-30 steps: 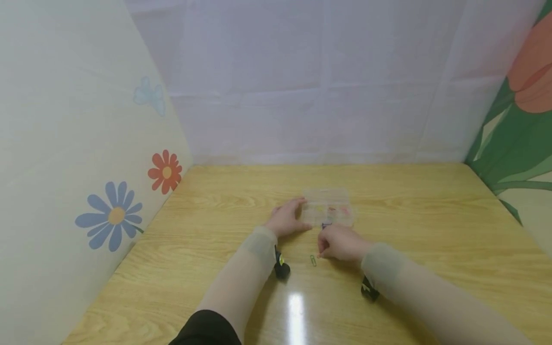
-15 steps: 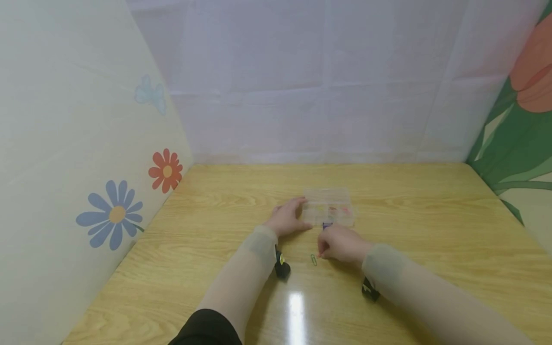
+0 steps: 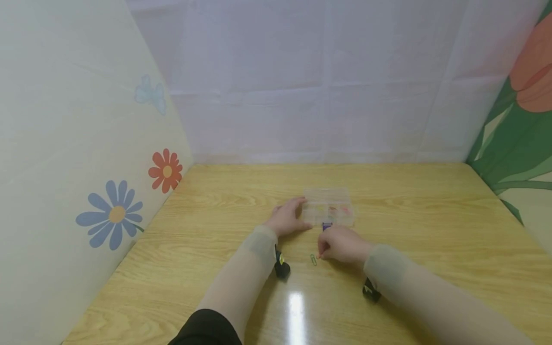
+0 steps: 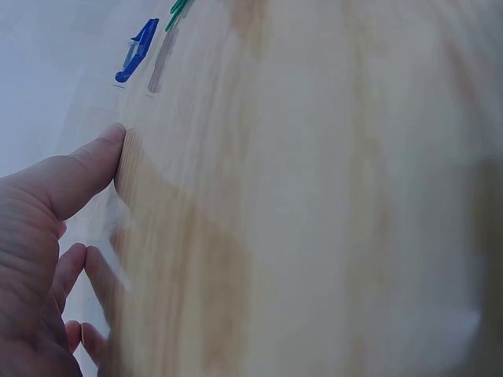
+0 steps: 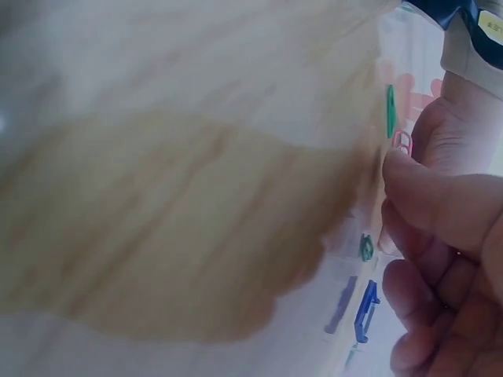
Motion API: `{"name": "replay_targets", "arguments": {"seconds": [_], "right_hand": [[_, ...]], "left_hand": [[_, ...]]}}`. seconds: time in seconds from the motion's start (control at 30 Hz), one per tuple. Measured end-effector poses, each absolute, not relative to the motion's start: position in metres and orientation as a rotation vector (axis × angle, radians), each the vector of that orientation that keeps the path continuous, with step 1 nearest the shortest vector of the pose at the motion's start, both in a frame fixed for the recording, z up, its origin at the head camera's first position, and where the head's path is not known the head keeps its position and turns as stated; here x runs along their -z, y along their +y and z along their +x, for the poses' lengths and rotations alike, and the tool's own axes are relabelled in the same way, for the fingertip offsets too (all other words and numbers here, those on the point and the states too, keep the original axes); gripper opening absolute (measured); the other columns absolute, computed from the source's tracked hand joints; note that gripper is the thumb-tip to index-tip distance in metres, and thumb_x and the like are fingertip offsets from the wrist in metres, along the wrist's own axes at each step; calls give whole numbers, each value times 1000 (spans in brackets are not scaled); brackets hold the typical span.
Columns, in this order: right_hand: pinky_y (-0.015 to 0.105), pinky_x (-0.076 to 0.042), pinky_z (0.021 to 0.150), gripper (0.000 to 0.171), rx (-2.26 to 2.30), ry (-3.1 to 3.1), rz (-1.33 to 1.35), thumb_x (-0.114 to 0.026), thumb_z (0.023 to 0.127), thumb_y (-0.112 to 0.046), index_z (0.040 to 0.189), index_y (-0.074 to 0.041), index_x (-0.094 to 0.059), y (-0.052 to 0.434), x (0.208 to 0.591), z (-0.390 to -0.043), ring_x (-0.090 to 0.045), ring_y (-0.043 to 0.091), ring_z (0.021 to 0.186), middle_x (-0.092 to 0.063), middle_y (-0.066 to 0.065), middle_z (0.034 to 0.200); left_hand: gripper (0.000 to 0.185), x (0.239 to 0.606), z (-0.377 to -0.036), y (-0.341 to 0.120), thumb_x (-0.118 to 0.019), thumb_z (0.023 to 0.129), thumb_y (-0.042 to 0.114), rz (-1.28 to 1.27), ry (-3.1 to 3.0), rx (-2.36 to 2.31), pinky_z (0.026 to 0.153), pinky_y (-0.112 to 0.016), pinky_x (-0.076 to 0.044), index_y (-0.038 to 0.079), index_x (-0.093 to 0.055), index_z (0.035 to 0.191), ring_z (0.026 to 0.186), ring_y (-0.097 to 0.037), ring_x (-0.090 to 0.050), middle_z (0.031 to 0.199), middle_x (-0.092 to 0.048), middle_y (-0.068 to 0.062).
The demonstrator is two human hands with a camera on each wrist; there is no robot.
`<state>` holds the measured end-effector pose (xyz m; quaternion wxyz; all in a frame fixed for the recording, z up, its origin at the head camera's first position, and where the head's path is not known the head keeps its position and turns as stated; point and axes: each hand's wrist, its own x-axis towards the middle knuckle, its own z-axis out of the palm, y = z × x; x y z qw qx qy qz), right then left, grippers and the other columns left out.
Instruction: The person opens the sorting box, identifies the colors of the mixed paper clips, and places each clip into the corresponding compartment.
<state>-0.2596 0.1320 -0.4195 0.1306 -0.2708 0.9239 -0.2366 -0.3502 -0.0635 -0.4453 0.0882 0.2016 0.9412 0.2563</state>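
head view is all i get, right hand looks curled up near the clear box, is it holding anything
Observer: Yes. The right wrist view shows the right hand pinching a pink paper clip at the thumb tip.
Operator: and the left hand, gripping the box or just next to it
Observer: Touching it. In the left wrist view the left hand has its thumb tip pressed against the edge of the clear plastic box, with the other fingers curled in against the box below the thumb.
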Motion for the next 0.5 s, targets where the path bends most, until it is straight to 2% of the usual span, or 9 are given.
{"name": "replay_targets", "arguments": {"seconds": [0.27,0.43,0.5], "right_hand": [[35,-46,78,12,812,2640,-672,-74,82,-19,76,-24,-65,138,419,-265,-55,10,77,-60,-11,76],[36,-46,76,11,863,2647,-708,-74,82,-14,76,-20,-66,144,416,-267,-55,13,76,-61,-9,76],[40,-46,83,11,857,2672,-719,-74,81,-14,76,-20,-67,146,414,-269,-56,15,80,-60,-10,78]], "left_hand": [[84,447,-352,-64,-77,78,46,604,2799,-781,114,-52,-11,21,-36,148,142,-18,-27,156,-30,4],[84,448,-353,-64,-76,78,47,600,2795,-777,114,-51,-11,21,-36,148,142,-17,-27,156,-29,5],[85,448,-353,-64,-76,78,47,602,2796,-772,114,-50,-11,22,-36,148,142,-17,-27,156,-29,5]]}}
